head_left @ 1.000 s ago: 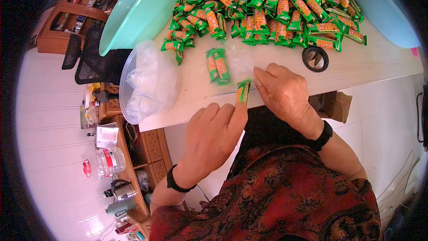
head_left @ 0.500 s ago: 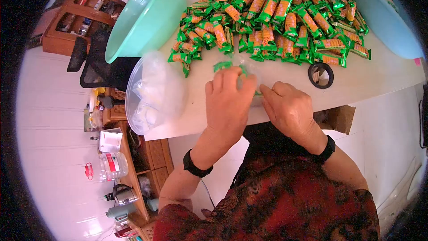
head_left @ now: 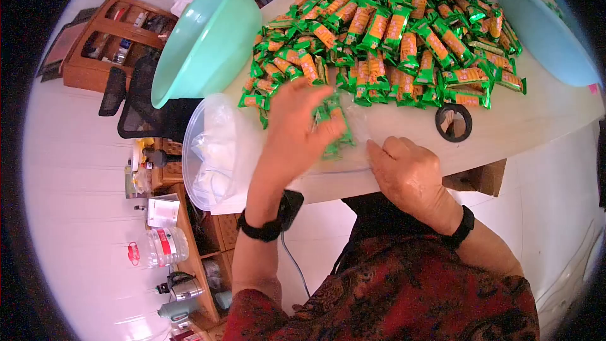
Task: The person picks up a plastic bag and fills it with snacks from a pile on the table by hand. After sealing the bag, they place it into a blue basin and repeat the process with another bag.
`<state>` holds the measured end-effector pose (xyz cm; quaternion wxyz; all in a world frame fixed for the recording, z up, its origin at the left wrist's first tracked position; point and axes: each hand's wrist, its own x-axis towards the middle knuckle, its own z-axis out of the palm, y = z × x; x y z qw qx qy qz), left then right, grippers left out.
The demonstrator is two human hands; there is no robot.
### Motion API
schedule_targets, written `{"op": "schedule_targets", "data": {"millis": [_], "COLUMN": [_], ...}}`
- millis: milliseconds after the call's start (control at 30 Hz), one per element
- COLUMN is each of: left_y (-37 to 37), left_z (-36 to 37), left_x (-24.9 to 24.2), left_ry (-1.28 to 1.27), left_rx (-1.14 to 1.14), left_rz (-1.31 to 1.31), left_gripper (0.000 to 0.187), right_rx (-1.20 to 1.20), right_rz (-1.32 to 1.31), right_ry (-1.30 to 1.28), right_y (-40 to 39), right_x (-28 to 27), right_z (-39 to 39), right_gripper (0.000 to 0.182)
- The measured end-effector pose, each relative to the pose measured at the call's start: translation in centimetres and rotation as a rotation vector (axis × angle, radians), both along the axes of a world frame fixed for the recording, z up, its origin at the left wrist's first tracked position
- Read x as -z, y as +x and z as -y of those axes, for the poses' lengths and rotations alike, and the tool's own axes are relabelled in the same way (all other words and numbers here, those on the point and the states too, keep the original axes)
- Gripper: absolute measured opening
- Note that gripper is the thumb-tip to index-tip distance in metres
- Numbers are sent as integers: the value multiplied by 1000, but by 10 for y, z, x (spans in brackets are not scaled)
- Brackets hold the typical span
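A clear plastic bag [head_left: 358, 127] lies on the table near its front edge, with a few green-and-orange packets [head_left: 338, 127] at its left part. My right hand [head_left: 407, 170] pinches the bag's near right edge between thumb and fingers. Over the left side of the packets is my left hand [head_left: 297, 129], its fingers apart and slightly blurred; nothing shows in its grasp. Behind both hands rises a large heap of the same wrapped packets [head_left: 379, 25]. To the left stands a clear tub [head_left: 191, 151] holding thin white plastic bags [head_left: 214, 161].
A green basin [head_left: 202, 38] stands at the table's left edge, a blue basin [head_left: 543, 31] at the right. A black tape roll [head_left: 454, 122] lies right of my right hand. Below the table's front edge is a cardboard box [head_left: 489, 178]. Shelves with bottles stand at the left.
My left hand has moved left and opened, uncovering the packets by the bag. My right hand stays at the bag's edge. The view has shifted slightly.
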<state>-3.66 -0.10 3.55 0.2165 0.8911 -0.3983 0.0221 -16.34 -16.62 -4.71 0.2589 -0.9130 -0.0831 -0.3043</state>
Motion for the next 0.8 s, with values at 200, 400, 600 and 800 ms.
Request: {"op": "schedule_targets", "data": {"millis": [200,400,600,800], "left_y": [50,5,-108,-140], "left_z": [14,-2,-32,-38], "left_x": [27,3,-32,-6], "left_ry": [-25,-249,-15,38], "left_rx": [-166,-190,-86,-16], "left_rz": [-199,-113,-195,-189], "left_gripper": [40,32,35,41], "right_rx": [20,2,17,36], "right_rz": [-33,-19,2,-36], "right_ry": [-39,-10,8,13], "right_y": [0,-1,0,0], "right_x": [-3,1,2,4], "right_z": [-1,-1,-2,-4], "right_gripper": [18,17,13,31]}}
